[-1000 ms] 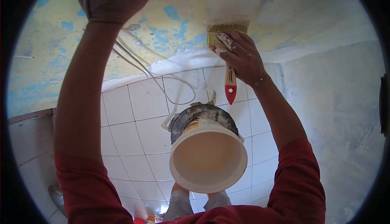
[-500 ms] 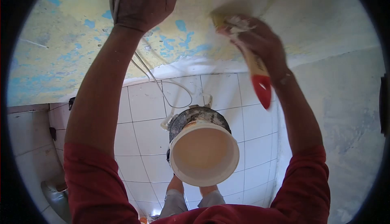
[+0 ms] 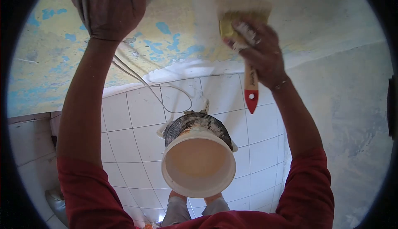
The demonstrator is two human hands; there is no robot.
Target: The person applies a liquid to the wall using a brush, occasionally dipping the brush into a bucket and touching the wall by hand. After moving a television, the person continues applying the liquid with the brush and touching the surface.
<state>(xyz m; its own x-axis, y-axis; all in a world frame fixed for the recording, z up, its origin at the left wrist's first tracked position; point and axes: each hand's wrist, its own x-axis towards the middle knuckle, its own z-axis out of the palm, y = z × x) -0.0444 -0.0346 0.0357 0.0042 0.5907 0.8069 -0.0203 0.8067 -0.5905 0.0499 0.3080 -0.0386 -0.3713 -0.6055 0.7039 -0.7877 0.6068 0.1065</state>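
Note:
My right hand point(image 3: 263, 50) is wrapped round a wide paintbrush point(image 3: 251, 86) with a pale wooden handle and a red tip. Its bristles press on the wall point(image 3: 182, 9), blurred by motion, and whitish paint marks the fingers. At the upper left, my left hand point(image 3: 114, 9) lies flat against yellow and blue flaking paint, fingers stretched upward and partly cut off by the frame edge. A thin grey cable point(image 3: 132, 72) runs over the thumb side of this hand and hangs in a loop below it.
Below my arms is a white bucket point(image 3: 166, 173) with pale liquid inside, above a dark, paint-spattered round stand point(image 3: 217, 125). White floor tiles point(image 3: 145, 144) surround it. A grey plastered wall point(image 3: 348, 146) rises on the right.
The brush has swung more upright, its bristles now spread broadly on the wall. My left hand and the bucket appear farther left and slightly lower in view, respectively.

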